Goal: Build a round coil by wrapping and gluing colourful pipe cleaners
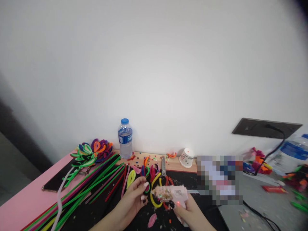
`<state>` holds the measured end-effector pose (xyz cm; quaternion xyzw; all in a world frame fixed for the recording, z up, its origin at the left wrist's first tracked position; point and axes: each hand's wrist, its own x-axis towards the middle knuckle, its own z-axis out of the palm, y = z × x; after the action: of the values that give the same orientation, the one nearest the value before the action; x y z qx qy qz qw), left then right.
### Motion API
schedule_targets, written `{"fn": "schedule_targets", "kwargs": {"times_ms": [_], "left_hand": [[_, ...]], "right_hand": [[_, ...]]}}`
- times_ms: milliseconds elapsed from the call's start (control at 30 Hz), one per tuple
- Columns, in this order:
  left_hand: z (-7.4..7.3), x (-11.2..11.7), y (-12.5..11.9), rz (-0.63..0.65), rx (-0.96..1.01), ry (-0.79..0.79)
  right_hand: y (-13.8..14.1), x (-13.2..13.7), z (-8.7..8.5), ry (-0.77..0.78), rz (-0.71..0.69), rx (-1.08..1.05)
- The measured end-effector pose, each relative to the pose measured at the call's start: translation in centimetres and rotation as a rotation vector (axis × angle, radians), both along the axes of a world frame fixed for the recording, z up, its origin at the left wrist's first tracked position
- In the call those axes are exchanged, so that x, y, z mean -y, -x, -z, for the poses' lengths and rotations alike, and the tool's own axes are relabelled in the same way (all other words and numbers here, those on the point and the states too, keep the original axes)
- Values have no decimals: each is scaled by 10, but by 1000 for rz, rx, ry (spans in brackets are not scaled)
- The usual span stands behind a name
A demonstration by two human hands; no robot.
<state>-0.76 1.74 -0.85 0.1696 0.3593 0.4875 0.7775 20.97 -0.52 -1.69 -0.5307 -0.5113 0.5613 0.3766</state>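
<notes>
In my right hand (184,210) is a pale pink hot glue gun (179,193) with a small red light lit and a clear glue stick out of its back. Its nozzle points left, close to the looped pipe cleaner (147,187), dark with green and pink in it, that my left hand (134,196) pinches between thumb and fingers. Whether the nozzle touches the loop I cannot tell. Behind the gun lies a bent yellow pipe cleaner (156,202). A pink petal-shaped loop (152,220) rests on the black mat below.
Long pipe cleaners (96,184) and a bunch of pipe-cleaner flowers (92,149) lie at left. A water bottle (125,139), scissors (164,166) and an upturned paper cup (186,158) stand or lie along the wall. Black cables (261,216) cross the grey surface at right.
</notes>
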Motion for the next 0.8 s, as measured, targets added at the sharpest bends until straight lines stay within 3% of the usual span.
{"fn": "schedule_targets", "kwargs": {"times_ms": [333, 633, 800], "left_hand": [[0, 0, 0, -10, 2, 10], [-3, -1, 0, -5, -4, 16], [-3, 0, 0, 10, -6, 5]], "right_hand": [[4, 0, -9, -24, -19, -3], [-1, -1, 6, 3, 31, 5], [3, 0, 2, 2, 35, -13]]}}
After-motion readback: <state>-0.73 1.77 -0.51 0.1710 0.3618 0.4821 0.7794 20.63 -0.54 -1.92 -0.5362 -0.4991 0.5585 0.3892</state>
